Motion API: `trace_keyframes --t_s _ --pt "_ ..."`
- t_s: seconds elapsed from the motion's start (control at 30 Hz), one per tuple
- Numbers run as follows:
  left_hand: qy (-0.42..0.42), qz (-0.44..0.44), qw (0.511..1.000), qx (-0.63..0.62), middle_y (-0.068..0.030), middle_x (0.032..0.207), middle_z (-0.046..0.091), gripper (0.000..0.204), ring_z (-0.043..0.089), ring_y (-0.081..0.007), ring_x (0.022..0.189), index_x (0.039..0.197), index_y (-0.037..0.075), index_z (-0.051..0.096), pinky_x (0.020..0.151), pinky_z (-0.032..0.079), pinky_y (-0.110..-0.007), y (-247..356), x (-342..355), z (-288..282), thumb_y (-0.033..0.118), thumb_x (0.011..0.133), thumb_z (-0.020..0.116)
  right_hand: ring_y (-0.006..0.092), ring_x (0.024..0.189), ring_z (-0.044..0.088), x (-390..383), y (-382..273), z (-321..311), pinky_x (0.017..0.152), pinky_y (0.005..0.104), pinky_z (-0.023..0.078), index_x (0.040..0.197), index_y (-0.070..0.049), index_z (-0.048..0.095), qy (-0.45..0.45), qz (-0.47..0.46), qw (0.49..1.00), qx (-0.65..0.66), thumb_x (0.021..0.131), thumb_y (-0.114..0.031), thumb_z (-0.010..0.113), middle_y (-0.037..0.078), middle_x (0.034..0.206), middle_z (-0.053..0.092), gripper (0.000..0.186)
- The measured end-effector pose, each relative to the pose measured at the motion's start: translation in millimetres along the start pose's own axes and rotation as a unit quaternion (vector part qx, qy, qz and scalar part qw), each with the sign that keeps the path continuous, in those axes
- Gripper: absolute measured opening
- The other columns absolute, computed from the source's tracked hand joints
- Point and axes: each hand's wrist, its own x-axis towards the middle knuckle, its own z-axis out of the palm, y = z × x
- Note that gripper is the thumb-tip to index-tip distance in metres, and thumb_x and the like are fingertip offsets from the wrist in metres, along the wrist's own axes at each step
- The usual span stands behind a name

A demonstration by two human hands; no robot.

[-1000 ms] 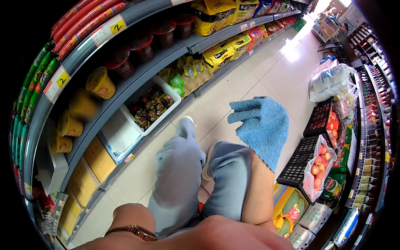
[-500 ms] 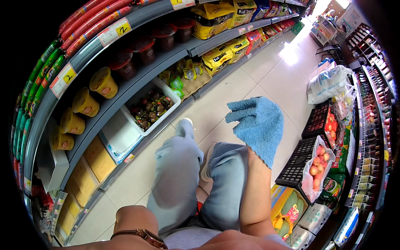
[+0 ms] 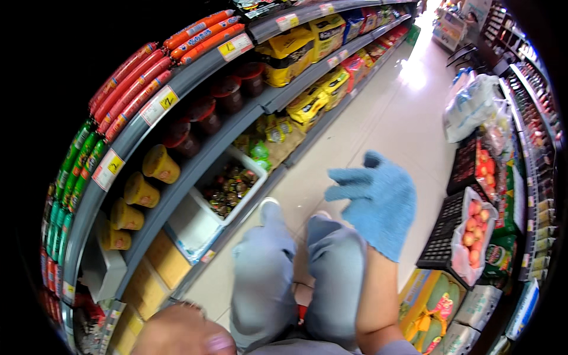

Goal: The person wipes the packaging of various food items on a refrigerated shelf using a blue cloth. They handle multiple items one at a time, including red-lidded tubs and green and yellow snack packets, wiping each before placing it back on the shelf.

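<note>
My right hand (image 3: 373, 201) wears a fluffy blue cloth glove and is held over the aisle floor beside my bent right knee (image 3: 334, 266), fingers spread. A small dark patch shows at one fingertip. My left hand (image 3: 189, 334) is low at the bottom edge, beside my left knee (image 3: 263, 278), blurred, its fingers unclear. To my left, a white bin (image 3: 248, 207) of small wrapped items sits on the bottom shelf, under yellow cups (image 3: 160, 165) and red-lidded cups (image 3: 248, 83).
Packaged sausages (image 3: 130, 89) line the upper left shelf (image 3: 272, 26), with yellow bags (image 3: 284, 56) farther along. On the right are crates of apples (image 3: 472, 234), a melon carton (image 3: 435, 313), white sacks (image 3: 470, 106) and bottle shelves (image 3: 538, 177). The tiled floor (image 3: 384, 106) runs toward a bright far end.
The view has shifted, so the shelves sit farther right and more of the upper sausages shows. My left hand has risen at the bottom edge and is blurred. My right hand remains spread.
</note>
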Motion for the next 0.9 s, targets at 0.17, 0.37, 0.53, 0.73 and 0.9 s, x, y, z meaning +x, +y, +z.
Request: trace_keyframes --t_s 0.17,0.37,0.53,0.73,0.9 --pt "0.219 -0.045 0.96 0.167 -0.0112 0.112 0.064 0.031 0.061 -0.0274 0.107 0.116 0.001 0.064 0.094 0.047 -0.039 -18 43 -99 0.019 0.091 0.061 0.0258 0.073 0.062 31 65 -21 0.062 0.0362 0.049 0.089 -0.007 0.061 0.012 -0.078 0.915 -0.395 0.069 -0.021 0.069 0.01 0.081 0.064 0.027" --pt "0.476 -0.264 0.684 0.486 -0.0136 0.113 0.064 0.037 0.061 -0.0252 0.106 0.115 0.003 0.064 0.09 0.046 -0.034 -105 32 -323 0.026 0.086 0.066 0.0223 0.081 0.062 112 96 16 0.062 0.0344 0.047 0.095 -0.014 0.065 -0.188 -0.076 0.787 -0.582 0.055 -0.016 0.072 0.0 0.089 0.066 0.04" --pt "0.47 -0.369 0.525 0.606 -0.0174 0.129 0.054 0.062 0.048 -0.0327 0.122 0.118 -0.003 0.06 0.106 0.028 -0.048 -148 47 -446 0.049 0.084 0.061 0.0169 0.089 0.061 158 168 30 0.064 0.0342 0.045 0.094 -0.021 0.065 -0.221 0.013 0.828 -0.515 0.068 -0.019 0.07 -0.001 0.092 0.059 0.026" --pt "0.397 -0.433 0.479 0.652 -0.0234 0.132 0.049 0.087 0.037 -0.0334 0.13 0.118 -0.01 0.057 0.113 0.015 -0.047 -194 46 -496 0.067 0.077 0.06 0.0288 0.08 0.065 159 243 40 0.065 0.0379 0.05 0.1 -0.012 0.048 -0.184 0.045 0.849 -0.494 0.067 -0.022 0.079 0.004 0.088 0.067 0.046" --pt "0.339 -0.512 0.482 0.626 -0.0266 0.124 0.054 0.091 0.04 -0.0347 0.128 0.107 -0.008 0.062 0.112 0.018 -0.049 -175 49 -495 0.075 0.068 0.063 0.0319 0.079 0.066 140 264 40 0.063 0.041 0.051 0.104 -0.01 0.048 -0.189 0.157 0.825 -0.509 0.066 -0.025 0.081 0.008 0.082 0.068 0.053"
